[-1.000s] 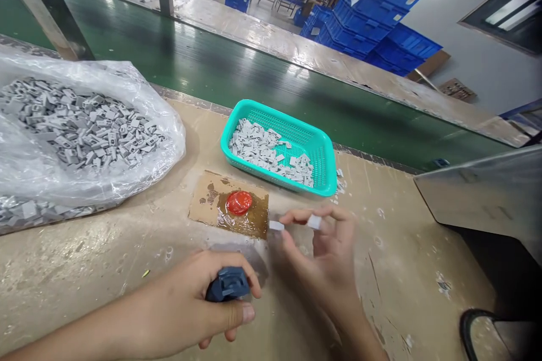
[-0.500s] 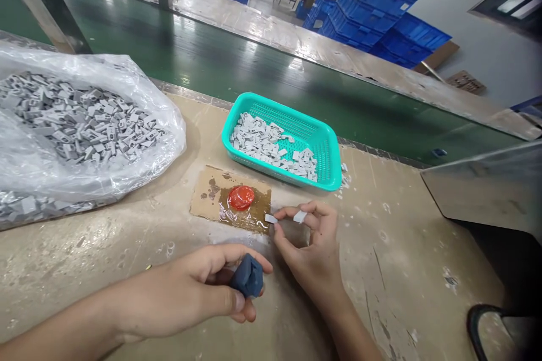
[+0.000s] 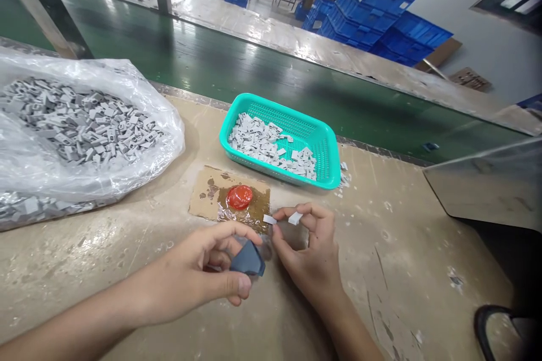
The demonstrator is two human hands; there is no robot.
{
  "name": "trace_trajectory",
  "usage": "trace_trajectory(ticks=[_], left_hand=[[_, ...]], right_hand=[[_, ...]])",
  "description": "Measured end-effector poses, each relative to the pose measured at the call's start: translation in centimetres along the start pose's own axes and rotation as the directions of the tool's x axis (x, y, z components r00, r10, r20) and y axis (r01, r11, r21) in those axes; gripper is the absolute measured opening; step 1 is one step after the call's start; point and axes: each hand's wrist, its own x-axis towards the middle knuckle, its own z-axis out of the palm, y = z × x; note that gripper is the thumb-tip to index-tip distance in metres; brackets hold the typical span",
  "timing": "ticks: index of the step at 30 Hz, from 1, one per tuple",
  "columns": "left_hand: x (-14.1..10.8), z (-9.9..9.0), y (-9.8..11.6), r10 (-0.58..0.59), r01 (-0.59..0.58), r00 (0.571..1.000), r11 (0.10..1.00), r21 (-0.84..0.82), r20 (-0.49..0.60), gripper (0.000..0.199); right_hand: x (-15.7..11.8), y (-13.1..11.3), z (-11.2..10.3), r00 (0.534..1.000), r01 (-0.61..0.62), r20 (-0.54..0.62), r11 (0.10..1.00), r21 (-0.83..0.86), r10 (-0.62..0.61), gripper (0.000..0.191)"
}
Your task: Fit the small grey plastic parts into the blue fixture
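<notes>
Here, dark blue part (image 3: 248,261) pinched in left hand (image 3: 199,279) grip

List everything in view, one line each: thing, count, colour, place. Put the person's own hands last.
dark blue part: one, dark blue, pinched in the left hand.
small grey pieces: two, light grey, held in the right fingertips.
cardboard patch: one, brown, wet-stained, beyond the hands.
red blob: one, red, on the cardboard patch.
basket: one, teal, behind the cardboard patch, holding many grey parts.
plastic bag: one, clear, far left, full of grey parts.
conveyor belt: one, green, behind the bench.
crates: many, blue, stacked in background.
left hand: holding the dark blue part.
right hand: holding the small grey pieces.
</notes>
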Motion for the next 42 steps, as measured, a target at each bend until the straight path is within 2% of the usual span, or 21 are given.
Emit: trace_trajectory(ticks=[2, 4, 7, 12, 15, 18, 21, 23, 25, 26, 28, 31, 33, 36, 39, 42], left_hand=[[0.0, 0.1, 0.2, -0.01, 0.009, 1.0, 0.999, -0.046, -0.023, 0.028], [-0.1, 0.3, 0.3, -0.027, 0.021, 0.994, 0.998, -0.056, -0.102, 0.028], [-0.3, 0.4, 0.4, -0.049, 0.046, 0.981, 0.999, -0.02, -0.19, 0.032], [-0.2, 0.0, 0.2, -0.003, 0.021, 0.97, 0.997, 0.069, -0.244, 0.038], [-0.1, -0.2, 0.1, 0.015, 0.004, 0.972, 0.997, 0.08, -0.236, 0.043], [-0.2, 0.0, 0.1, 0.091, -0.082, 0.981, 0.995, 0.059, -0.173, 0.033], [-0.4, 0.2, 0.1, 0.211, -0.166, 0.965, 0.951, 0.26, -0.158, 0.02], [-0.6, 0.3, 0.2, 0.29, -0.195, 0.945, 0.874, 0.444, -0.155, 0.022], [-0.7, 0.3, 0.2, 0.304, -0.18, 0.938, 0.839, 0.513, -0.168, 0.026], [-0.7, 0.3, 0.2, 0.273, -0.158, 0.944, 0.865, 0.475, -0.184, 0.029], [-0.6, 0.3, 0.2, 0.171, -0.112, 0.967, 0.951, 0.288, -0.191, 0.034], [-0.5, 0.3, 0.4, 0.078, -0.08, 0.991, 0.997, -0.018, -0.108, 0.035], [-0.4, 0.2, 0.5, 0.042, -0.05, 0.998, 0.982, -0.18, -0.05, 0.034], [-0.2, 0.2, 0.4, -0.06, 0.051, 0.998, 0.918, -0.393, -0.01, 0.021], [0.1, 0.4, 0.1, -0.186, 0.175, 0.982, 0.866, -0.469, 0.022, 0.016], [0.2, 0.7, -0.1, -0.247, 0.224, 0.969, 0.845, -0.486, 0.017, 0.017]], right_hand=[[0.0, -0.1, -0.1, 1.0, -0.011, 0.005, 1.0, -0.006, 0.011, 0.03], [-0.1, -0.1, -0.1, 1.0, -0.023, 0.009, 1.0, -0.018, 0.023, 0.03], [0.0, 0.0, -0.1, 1.0, -0.015, -0.004, 0.999, -0.03, 0.015, 0.032], [0.1, -0.2, -0.3, 1.0, 0.017, -0.002, 0.999, -0.028, -0.018, 0.032], [0.2, -0.8, -0.9, 0.998, 0.036, -0.059, 0.999, 0.037, -0.034, 0.034], [0.4, -1.4, -1.5, 0.989, 0.081, -0.129, 0.993, 0.088, -0.069, 0.037], [0.7, -1.8, -1.9, 0.996, 0.061, -0.068, 0.994, 0.086, -0.055, 0.034], [0.8, -2.0, -2.0, 0.999, 0.033, -0.038, 0.984, 0.174, -0.026, 0.035], [1.0, -2.2, -2.2, 0.997, 0.041, -0.069, 0.963, 0.267, -0.023, 0.038], [1.0, -2.2, -2.2, 0.996, 0.05, -0.081, 0.96, 0.275, -0.029, 0.039], [1.0, -2.2, -2.2, 0.997, 0.056, -0.07, 0.975, 0.216, -0.042, 0.038], [1.1, -2.0, -2.0, 0.994, 0.07, -0.096, 0.97, 0.231, -0.049, 0.039], [1.2, -1.9, -1.9, 0.992, 0.08, -0.121, 0.946, 0.315, -0.043, 0.041], [1.3, -1.8, -2.1, 0.998, -0.008, -0.05, 0.902, 0.432, 0.033, 0.042], [1.1, -2.4, -2.8, 0.996, -0.073, 0.008, 0.782, 0.619, 0.087, 0.042], [0.4, -3.7, -3.2, 0.993, -0.105, 0.119, 0.68, 0.726, 0.026, 0.044]])
